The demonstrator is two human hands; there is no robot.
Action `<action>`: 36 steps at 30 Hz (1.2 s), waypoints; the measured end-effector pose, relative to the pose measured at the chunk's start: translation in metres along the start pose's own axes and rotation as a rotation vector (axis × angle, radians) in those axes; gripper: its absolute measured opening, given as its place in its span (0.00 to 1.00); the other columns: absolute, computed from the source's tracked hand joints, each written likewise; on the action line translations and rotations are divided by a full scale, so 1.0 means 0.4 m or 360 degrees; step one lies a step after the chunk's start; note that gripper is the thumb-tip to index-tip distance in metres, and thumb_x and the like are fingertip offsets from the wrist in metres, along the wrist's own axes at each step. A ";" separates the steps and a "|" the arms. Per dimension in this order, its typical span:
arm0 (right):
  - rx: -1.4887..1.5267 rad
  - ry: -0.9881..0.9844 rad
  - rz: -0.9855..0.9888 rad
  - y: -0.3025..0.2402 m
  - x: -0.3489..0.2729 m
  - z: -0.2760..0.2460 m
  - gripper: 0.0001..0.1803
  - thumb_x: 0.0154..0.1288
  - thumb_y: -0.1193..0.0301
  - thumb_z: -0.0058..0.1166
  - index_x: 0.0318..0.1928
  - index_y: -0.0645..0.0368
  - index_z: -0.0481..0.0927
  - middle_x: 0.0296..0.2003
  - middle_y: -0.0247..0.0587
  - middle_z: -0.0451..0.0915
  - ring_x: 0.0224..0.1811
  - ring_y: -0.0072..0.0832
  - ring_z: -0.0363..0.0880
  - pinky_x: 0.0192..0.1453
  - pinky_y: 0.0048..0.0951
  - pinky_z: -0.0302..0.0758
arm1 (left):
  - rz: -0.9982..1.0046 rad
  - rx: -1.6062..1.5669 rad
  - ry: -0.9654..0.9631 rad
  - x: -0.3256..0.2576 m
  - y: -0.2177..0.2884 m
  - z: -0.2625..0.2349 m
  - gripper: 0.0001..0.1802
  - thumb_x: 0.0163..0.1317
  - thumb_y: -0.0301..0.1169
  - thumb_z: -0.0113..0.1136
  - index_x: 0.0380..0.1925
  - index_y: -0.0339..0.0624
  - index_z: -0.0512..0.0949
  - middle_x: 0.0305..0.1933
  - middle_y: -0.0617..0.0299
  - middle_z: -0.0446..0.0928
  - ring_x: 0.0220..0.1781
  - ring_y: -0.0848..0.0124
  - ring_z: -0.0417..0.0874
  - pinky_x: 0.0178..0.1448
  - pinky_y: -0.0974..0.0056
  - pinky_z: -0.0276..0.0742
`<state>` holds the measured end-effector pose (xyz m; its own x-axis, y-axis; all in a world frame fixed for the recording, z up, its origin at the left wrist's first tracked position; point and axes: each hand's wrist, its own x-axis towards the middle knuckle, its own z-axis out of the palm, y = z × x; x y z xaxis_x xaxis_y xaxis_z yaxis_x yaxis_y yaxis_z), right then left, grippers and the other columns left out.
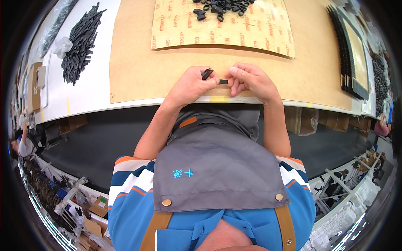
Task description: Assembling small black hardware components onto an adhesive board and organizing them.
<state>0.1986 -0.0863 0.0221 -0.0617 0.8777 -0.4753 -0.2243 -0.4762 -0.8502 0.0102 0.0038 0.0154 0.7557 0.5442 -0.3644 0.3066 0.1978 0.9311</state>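
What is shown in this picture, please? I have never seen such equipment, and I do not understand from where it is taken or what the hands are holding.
There is no machine here: these are a person's own bare hands. A wide fisheye camera on the head looks down, so straight edges bend and the grey apron fills the lower middle.

The left hand has a small black strip in its grip, and a dark curved piece too. The right hand is close beside the strip; whether it touches is hard to tell.

On the white table lie a brown sheet and, at left, a pile of black strips. Farther off, black rings lie on a yellowish printed board.
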 end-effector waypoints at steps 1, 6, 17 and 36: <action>0.0000 0.0001 -0.0001 -0.001 0.000 0.002 0.14 0.69 0.63 0.47 0.35 0.63 0.75 0.25 0.35 0.77 0.22 0.20 0.78 0.27 0.18 0.75 | 0.0001 0.0000 -0.0001 0.000 0.001 -0.001 0.06 0.58 0.31 0.57 0.26 0.40 0.76 0.20 0.76 0.66 0.21 0.86 0.60 0.23 0.74 0.55; -0.0380 -0.0267 0.0006 -0.005 0.001 0.019 0.16 0.71 0.61 0.44 0.34 0.62 0.75 0.22 0.31 0.74 0.20 0.16 0.74 0.24 0.16 0.70 | 0.0075 0.0009 -0.0057 0.005 0.004 -0.005 0.07 0.58 0.31 0.57 0.26 0.40 0.76 0.19 0.76 0.65 0.20 0.86 0.60 0.23 0.75 0.55; -0.0366 0.0581 -0.0510 -0.028 0.057 0.060 0.16 0.62 0.65 0.54 0.23 0.63 0.74 0.15 0.28 0.66 0.18 0.13 0.63 0.20 0.21 0.59 | -0.0100 -0.0898 -0.0132 -0.004 0.000 -0.024 0.12 0.69 0.33 0.46 0.40 0.35 0.74 0.22 0.70 0.67 0.20 0.81 0.65 0.24 0.74 0.63; 0.0201 0.0490 -0.0595 0.007 0.053 0.116 0.05 0.64 0.74 0.50 0.35 0.65 0.73 0.27 0.37 0.77 0.21 0.17 0.75 0.25 0.18 0.73 | 0.0270 -0.1438 0.0335 0.016 -0.011 0.042 0.17 0.70 0.35 0.45 0.49 0.30 0.69 0.40 0.60 0.73 0.36 0.74 0.72 0.42 0.69 0.70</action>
<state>0.1513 -0.0667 0.0202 0.3309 0.9214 -0.2040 -0.2933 -0.1051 -0.9502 0.0235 -0.0073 0.0084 0.6018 0.7424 -0.2944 -0.4297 0.6117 0.6642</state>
